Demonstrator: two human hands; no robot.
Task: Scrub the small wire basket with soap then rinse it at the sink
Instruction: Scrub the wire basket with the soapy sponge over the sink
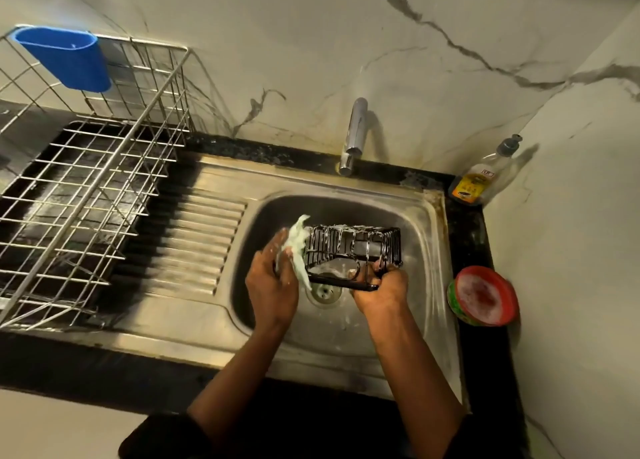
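A small black wire basket (349, 247), streaked with white suds, is held tilted on its side over the steel sink bowl (426, 250). My right hand (379, 287) grips its near lower edge. My left hand (272, 282) holds a pale green soapy scrub pad (298, 244) pressed against the basket's left side. The drain (323, 290) shows just below the basket, between my hands. The chrome tap (353, 136) stands behind the bowl, and no water runs from it.
A large steel wire dish rack (86, 195) with a blue plastic holder (65, 56) covers the left drainboard. A pump bottle of dish liquid (479, 178) stands in the right back corner. A red bowl of foamy soap (485, 296) sits on the sink's right counter.
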